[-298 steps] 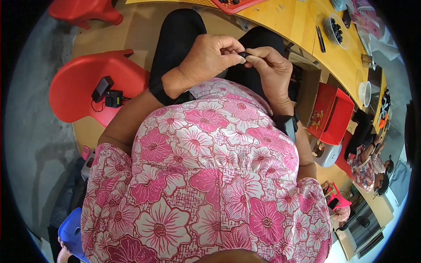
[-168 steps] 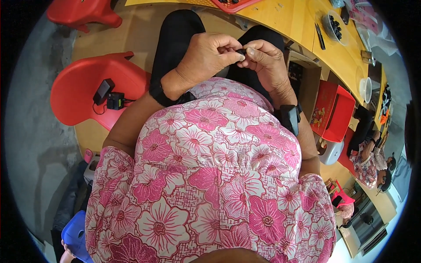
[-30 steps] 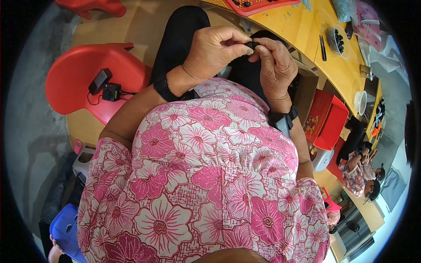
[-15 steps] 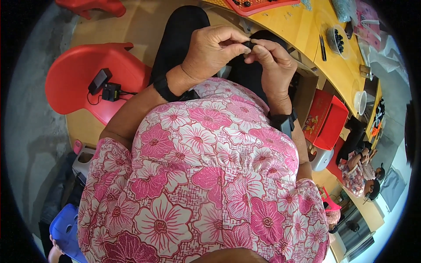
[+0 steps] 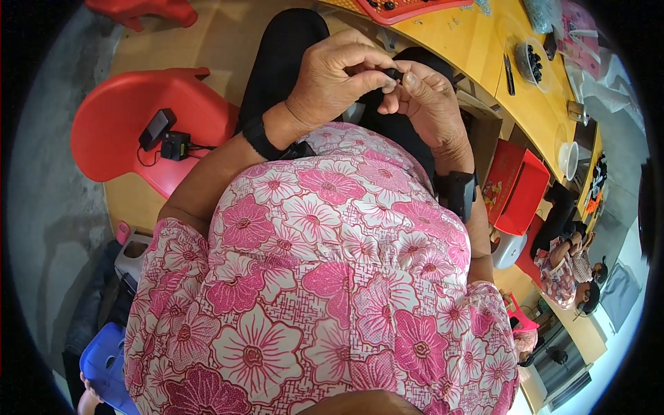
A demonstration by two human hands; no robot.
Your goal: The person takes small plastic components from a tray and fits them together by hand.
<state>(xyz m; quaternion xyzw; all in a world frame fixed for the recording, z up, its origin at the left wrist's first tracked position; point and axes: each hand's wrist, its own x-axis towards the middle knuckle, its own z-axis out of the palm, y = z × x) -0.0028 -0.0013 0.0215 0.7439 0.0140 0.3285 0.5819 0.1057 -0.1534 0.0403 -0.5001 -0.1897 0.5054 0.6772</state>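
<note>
Above my lap, my left hand (image 5: 337, 75) pinches a small black piece (image 5: 393, 73) between thumb and fingertips. My right hand (image 5: 434, 104) meets it from the other side, its thumb and index finger closed on the same piece and the other fingers curled below. What the piece is cannot be made out, since fingertips cover most of it. Similar small black pieces lie in a clear plastic bowl (image 5: 520, 62) on the yellow table, and a few dark ones sit in a red tray (image 5: 443, 5) at the table's far edge.
The yellow wooden table (image 5: 477, 45) runs along my front and right, with a slim black tool (image 5: 510, 75), a small tin (image 5: 577, 113) and a white bowl (image 5: 568, 160). A red chair (image 5: 104, 124) holding black devices (image 5: 176, 145) stands left. Below the table is a red box (image 5: 519, 194). Other people sit far right.
My right hand has turned, its wrist shifting slightly down and right, and its palm now shows more. My left hand keeps its pinch on the black piece almost in place.
</note>
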